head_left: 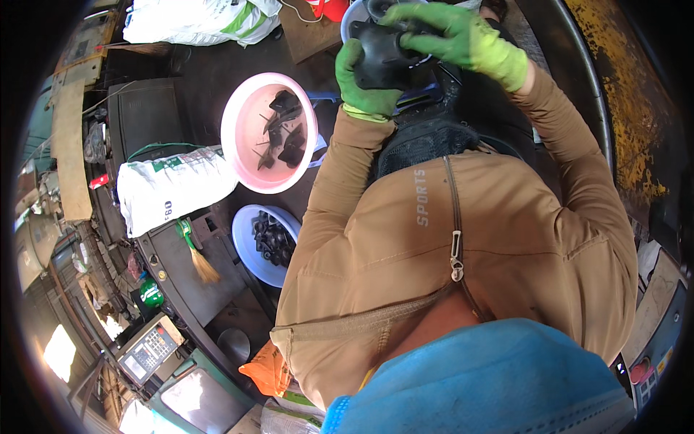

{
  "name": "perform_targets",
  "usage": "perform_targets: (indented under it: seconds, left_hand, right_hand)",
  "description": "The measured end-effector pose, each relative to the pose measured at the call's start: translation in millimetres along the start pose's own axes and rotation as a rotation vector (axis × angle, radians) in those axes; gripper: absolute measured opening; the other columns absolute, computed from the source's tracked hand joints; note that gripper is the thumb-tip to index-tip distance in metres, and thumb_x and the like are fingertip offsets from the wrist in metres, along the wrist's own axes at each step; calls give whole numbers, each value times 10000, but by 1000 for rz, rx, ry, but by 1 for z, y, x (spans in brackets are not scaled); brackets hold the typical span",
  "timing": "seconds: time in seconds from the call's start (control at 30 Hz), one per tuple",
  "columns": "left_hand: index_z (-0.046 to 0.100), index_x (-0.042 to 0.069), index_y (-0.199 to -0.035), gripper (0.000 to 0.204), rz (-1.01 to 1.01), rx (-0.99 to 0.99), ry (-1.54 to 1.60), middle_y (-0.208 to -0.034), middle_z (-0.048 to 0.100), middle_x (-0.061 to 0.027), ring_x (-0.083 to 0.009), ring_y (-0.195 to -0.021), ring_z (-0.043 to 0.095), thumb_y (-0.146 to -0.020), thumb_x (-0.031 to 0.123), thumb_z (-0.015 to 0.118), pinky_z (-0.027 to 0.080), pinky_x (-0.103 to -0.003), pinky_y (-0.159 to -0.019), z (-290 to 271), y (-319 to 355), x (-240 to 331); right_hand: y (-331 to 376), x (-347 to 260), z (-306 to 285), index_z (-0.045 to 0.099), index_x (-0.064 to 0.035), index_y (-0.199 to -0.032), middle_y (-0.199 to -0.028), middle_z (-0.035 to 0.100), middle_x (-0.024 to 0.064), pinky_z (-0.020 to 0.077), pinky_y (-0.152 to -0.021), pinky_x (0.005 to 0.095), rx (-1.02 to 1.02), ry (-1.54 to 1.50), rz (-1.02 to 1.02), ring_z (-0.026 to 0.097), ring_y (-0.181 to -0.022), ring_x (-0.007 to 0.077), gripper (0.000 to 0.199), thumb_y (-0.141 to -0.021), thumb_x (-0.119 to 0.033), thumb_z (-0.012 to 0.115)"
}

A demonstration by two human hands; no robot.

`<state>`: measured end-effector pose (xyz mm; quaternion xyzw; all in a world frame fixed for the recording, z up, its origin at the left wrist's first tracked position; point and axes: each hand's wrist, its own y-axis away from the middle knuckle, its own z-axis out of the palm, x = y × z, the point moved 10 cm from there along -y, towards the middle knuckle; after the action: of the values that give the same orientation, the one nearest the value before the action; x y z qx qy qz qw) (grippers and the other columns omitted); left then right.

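**Holding one black part between two green gloves**

Holds a black moulded part [377,56] in front of the body, near the upper edge of the view, before the lower rim of a pale blue basin [350,26]. Cannot tell from this angle whether touching that rim or apart from it.

Grips the part with the left hand [363,92], in a green glove, with thumb raised along its left side and the other fingers curved below, mostly hidden. Lays the right hand [466,37], also in a green glove, over the upper right side of the part, with fingers stretched and thumb against it. Cannot tell whether gripping firmly there or only touching.

Has to the left, well apart from the gloves, a pink basin [230,134], with black pieces [291,149] lying loosely toward its right rim, some flat and some thin. Has below it, close to the left sleeve [325,184], a lavender-blue basin [241,237], with many smaller black pieces [271,242] piled together.

Shows also a white sack [173,189] lying just beside the left lower rim of the pink basin, and below the sack a small broom [199,257] with green binding and straw bristles.
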<state>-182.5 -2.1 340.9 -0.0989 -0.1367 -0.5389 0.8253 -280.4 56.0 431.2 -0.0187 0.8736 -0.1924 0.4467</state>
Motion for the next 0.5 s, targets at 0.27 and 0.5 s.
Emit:
perform_targets:
  seconds: [0.27,0.5]
  left_hand:
    - [623,99,-1128,475,5,85,22,-1098,607,-127,-336,-1002,548,-768,408,636,467,-485,-875,-17,-8,13]
    - [614,89,-1191,538,62,236,-4,-1101,646,-117,-327,-1012,588,-726,349,690,506,-454,-859,-14,5,12]
  right_hand:
    - [19,-26,3,678,-33,-1125,-967,714,141,565,-686,387,10,484,-434,700,-797,302,266,-893,-162,683]
    - [21,-4,10,667,-47,-1181,-1035,714,137,566,-786,397,-39,321,-315,699,-900,320,329,-876,-169,693]
